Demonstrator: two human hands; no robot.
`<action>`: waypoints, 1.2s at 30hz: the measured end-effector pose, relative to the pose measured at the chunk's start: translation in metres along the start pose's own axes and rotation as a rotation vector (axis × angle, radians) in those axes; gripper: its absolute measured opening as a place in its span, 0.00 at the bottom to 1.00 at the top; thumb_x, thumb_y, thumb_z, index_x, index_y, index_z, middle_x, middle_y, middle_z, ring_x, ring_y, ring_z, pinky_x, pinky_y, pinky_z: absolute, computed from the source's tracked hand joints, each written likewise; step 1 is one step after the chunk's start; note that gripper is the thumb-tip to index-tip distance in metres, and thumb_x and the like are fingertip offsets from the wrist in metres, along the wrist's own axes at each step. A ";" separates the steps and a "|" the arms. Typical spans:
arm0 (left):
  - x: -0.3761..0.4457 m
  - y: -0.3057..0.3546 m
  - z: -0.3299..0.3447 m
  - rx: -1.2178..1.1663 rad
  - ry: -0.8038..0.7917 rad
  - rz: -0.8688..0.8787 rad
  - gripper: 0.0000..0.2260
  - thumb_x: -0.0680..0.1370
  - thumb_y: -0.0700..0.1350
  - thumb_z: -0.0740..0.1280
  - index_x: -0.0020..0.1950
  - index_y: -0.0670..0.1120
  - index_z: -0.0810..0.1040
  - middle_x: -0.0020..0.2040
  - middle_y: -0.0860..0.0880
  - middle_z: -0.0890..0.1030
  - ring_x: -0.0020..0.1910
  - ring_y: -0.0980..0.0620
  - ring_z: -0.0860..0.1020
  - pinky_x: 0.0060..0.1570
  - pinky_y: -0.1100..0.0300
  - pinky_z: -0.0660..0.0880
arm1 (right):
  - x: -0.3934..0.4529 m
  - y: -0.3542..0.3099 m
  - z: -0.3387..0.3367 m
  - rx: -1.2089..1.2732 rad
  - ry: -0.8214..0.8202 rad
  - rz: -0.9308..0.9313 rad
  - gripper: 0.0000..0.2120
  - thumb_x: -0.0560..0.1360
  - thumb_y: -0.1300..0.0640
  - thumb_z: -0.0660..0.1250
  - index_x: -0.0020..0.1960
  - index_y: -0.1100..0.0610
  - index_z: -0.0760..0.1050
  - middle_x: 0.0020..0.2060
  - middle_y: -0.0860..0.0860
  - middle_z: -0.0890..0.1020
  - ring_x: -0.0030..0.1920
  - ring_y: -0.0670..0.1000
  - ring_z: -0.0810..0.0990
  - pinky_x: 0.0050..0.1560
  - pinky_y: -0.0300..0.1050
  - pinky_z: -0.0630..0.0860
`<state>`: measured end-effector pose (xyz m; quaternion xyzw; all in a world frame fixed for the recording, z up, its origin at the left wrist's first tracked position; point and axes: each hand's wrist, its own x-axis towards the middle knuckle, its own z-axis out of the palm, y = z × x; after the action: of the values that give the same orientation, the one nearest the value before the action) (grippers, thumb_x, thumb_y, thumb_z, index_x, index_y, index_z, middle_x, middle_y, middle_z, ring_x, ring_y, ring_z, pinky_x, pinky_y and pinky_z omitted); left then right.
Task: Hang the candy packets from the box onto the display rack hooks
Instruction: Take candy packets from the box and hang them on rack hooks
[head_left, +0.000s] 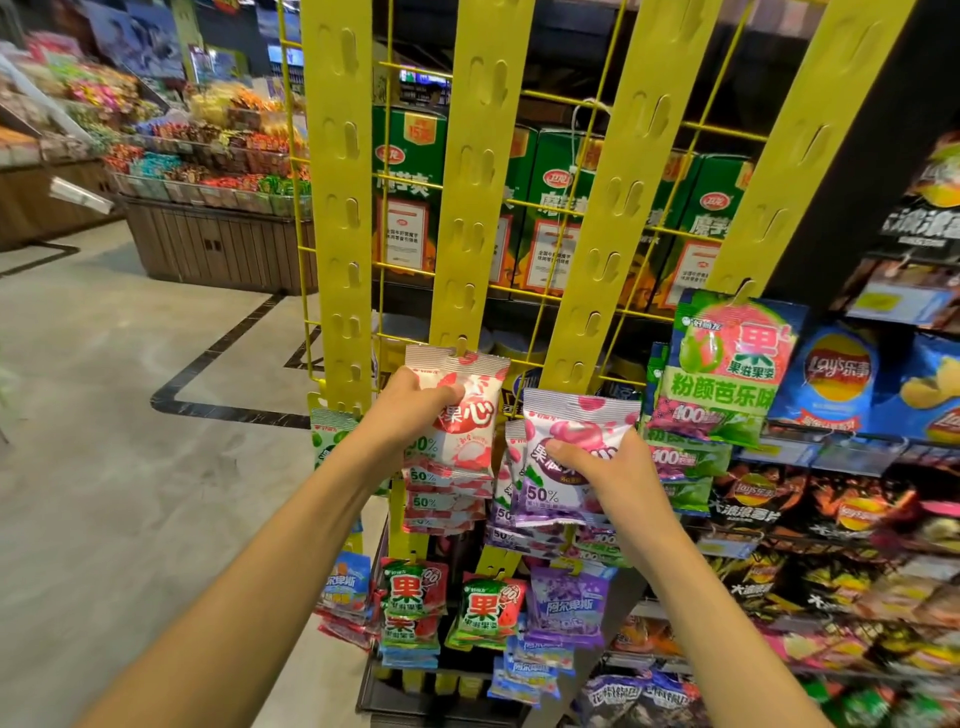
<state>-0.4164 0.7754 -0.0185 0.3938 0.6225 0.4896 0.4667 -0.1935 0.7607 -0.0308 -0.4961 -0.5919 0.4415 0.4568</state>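
Fingers of the left hand (415, 397) curl over the upper left part of a white-and-red candy packet (462, 415), pinching it against the thumb side; the fingertips lie across the packet's face, near its red printed characters. This packet sits at the top of a stack of like packets (441, 501) hanging down the second yellow strip (470, 171), its top edge level with a hook slot on that strip; whether it is on the hook cannot be told. Fingers of the right hand (602, 460) lie close together over the right side of a pink-and-purple candy packet (566, 457), with the thumb pressed flat on its front, so the packet is gripped between thumb and fingers. It is held in front of the third yellow strip (618, 192), above a stack of similar purple packets (540, 535). Both bare forearms reach up from the lower edge of the view. The strips hang on a yellow wire rack (524, 291), through which green cartons (410, 171) show. Further down hang green-and-red packets (488, 613), a purple packet (569, 605) and blue ones (345, 582). To the right, large green-and-pink packets (727, 364) hang beside blue crisp bags (836, 374). At far left stand bins of loose sweets (208, 156) on a pale floor (104, 415).
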 end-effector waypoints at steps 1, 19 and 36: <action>0.000 -0.002 -0.001 0.003 -0.001 0.002 0.16 0.81 0.49 0.70 0.59 0.46 0.65 0.49 0.41 0.84 0.40 0.46 0.85 0.47 0.46 0.83 | 0.002 -0.001 0.000 0.010 0.009 -0.003 0.10 0.72 0.53 0.78 0.50 0.52 0.78 0.48 0.49 0.85 0.45 0.53 0.84 0.41 0.46 0.77; 0.000 -0.007 -0.022 0.036 -0.056 0.063 0.17 0.79 0.50 0.72 0.61 0.44 0.69 0.52 0.41 0.85 0.45 0.42 0.87 0.49 0.42 0.83 | 0.053 -0.026 0.000 0.081 0.010 0.247 0.32 0.67 0.50 0.81 0.67 0.58 0.76 0.54 0.51 0.85 0.47 0.47 0.84 0.35 0.41 0.74; 0.006 -0.009 -0.021 0.014 -0.097 0.070 0.16 0.80 0.50 0.71 0.60 0.46 0.69 0.51 0.42 0.85 0.44 0.44 0.87 0.51 0.41 0.83 | 0.053 -0.021 0.000 0.122 0.021 0.272 0.18 0.82 0.43 0.60 0.62 0.53 0.80 0.56 0.54 0.85 0.56 0.54 0.84 0.59 0.53 0.79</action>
<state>-0.4380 0.7739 -0.0261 0.4419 0.5885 0.4815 0.4759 -0.2027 0.8106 -0.0046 -0.5476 -0.4865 0.5292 0.4282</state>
